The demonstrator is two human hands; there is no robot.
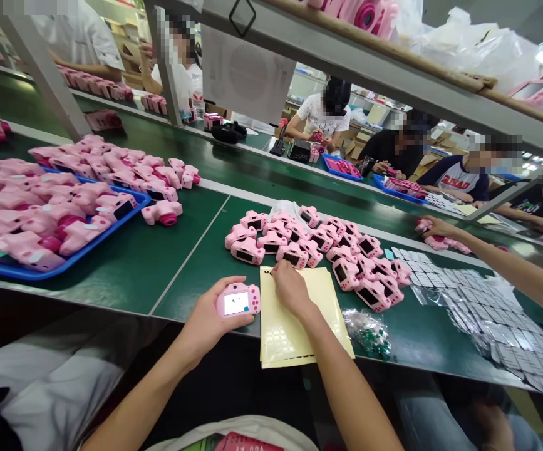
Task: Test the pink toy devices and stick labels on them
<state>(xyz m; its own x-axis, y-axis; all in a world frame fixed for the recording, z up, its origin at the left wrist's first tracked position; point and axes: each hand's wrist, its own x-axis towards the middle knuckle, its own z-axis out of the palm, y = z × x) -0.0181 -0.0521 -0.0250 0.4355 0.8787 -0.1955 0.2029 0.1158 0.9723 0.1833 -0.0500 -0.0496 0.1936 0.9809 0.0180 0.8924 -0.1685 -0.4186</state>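
Observation:
My left hand (210, 313) is closed round a pink toy camera (255, 300), whose lit white screen faces up toward me. A small teal tab sits at the screen's lower corner. My right hand (291, 287) is over the top left of a yellow sheet (299, 332), fingertips pinched together at its upper edge. A small dark mark lies on the sheet just left of those fingertips. Whatever is between them is too small to make out. Just beyond the sheet lies a cluster of pink toy cameras (294, 254), most with dark screens showing.
At left, a blue tray (134, 203) is heaped with pink cameras. Right of the sheet lie a clear bag with green bits (369, 332) and rows of dark-edged rectangular pieces (496, 313). A co-worker's arm (496, 254) reaches in from the right. Several people sit across the green bench.

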